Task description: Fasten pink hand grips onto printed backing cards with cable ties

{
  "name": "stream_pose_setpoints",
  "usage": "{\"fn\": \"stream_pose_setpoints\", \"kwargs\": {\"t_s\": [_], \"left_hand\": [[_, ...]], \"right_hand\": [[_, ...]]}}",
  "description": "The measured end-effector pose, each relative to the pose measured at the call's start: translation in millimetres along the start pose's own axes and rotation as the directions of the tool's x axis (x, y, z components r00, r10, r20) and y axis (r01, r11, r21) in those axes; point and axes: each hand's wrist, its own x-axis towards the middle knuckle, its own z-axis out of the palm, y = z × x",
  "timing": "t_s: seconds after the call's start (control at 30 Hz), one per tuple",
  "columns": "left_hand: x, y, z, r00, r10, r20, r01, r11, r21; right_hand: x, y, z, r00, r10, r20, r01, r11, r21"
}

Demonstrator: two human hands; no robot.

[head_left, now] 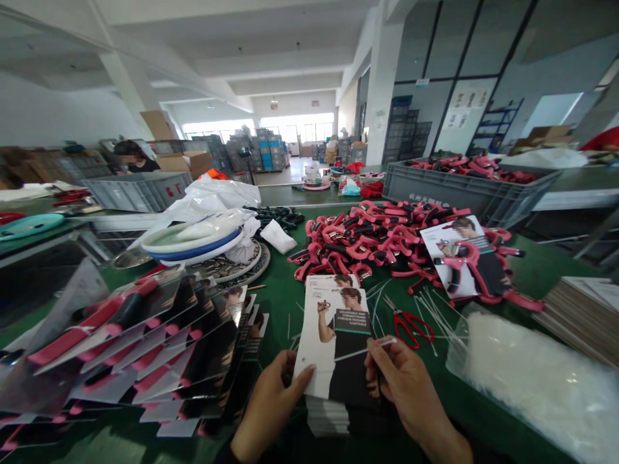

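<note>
A printed backing card [324, 341] lies on a stack of similar cards at the bottom centre. My left hand [278, 399] holds the card's left edge, thumb on its front and fingers behind. My right hand [399, 380] pinches a thin white cable tie [351, 354] over the card's right side. Behind the cards sits a big heap of pink and black hand grips [358, 238]. One carded grip [464, 261] rests on the heap's right side. Red-handled scissors [409, 325] and loose white ties [435, 309] lie to the right.
Carded pink grips [159, 348] are piled at left. Round trays [193, 241] stand behind them. A clear bag [536, 380] and a card stack [580, 316] are at right. A grey crate [445, 190] of grips stands behind. A person [135, 158] is at far left.
</note>
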Motion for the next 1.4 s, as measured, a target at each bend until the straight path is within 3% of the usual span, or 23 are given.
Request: {"fn": "stream_pose_setpoints", "kwargs": {"t_s": [0.07, 0.17, 0.4, 0.63, 0.87, 0.93, 1.03, 1.17, 1.3, 1.4], "left_hand": [[0, -4, 5.6, 0.998, -0.031, 0.056, 0.035, 0.997, -0.064], [-2, -5, 12.8, 0.997, -0.071, 0.038, 0.074, 0.994, -0.082], [-14, 1, 13.3, 0.992, -0.073, -0.101, 0.055, 0.984, -0.167], [-24, 20, 13.5, 0.964, -0.210, 0.160, 0.262, 0.836, -0.482], [-29, 24, 22.8, 0.928, -0.189, 0.321, 0.356, 0.701, -0.617], [-31, 21, 26.2, 0.918, -0.168, 0.359, 0.371, 0.681, -0.631], [-33, 16, 32.0, 0.919, -0.148, 0.366, 0.365, 0.670, -0.646], [-35, 15, 40.9, 0.928, -0.125, 0.352, 0.336, 0.688, -0.643], [-36, 18, 49.3, 0.956, -0.129, 0.263, 0.274, 0.714, -0.645], [-35, 19, 54.3, 0.973, -0.120, 0.198, 0.221, 0.733, -0.643]], "right_hand": [[1, -2, -1, 1.000, 0.013, -0.004, -0.013, 1.000, -0.009], [1, -7, -3, 0.999, 0.052, 0.014, -0.052, 0.999, 0.008], [4, -12, -11, 0.986, 0.152, 0.073, -0.159, 0.982, 0.103], [2, -13, -10, 0.993, 0.095, 0.066, -0.101, 0.991, 0.091], [-7, -17, -19, 0.992, -0.121, -0.021, 0.119, 0.988, -0.103], [-13, -20, -25, 0.962, -0.270, -0.024, 0.256, 0.933, -0.253], [-25, -25, -33, 0.849, -0.527, 0.046, 0.469, 0.710, -0.525], [-40, -33, -35, 0.767, -0.629, 0.125, 0.526, 0.504, -0.685], [-47, -37, -37, 0.742, -0.651, 0.160, 0.544, 0.446, -0.711], [-48, -36, -39, 0.751, -0.647, 0.129, 0.527, 0.470, -0.708]]}}
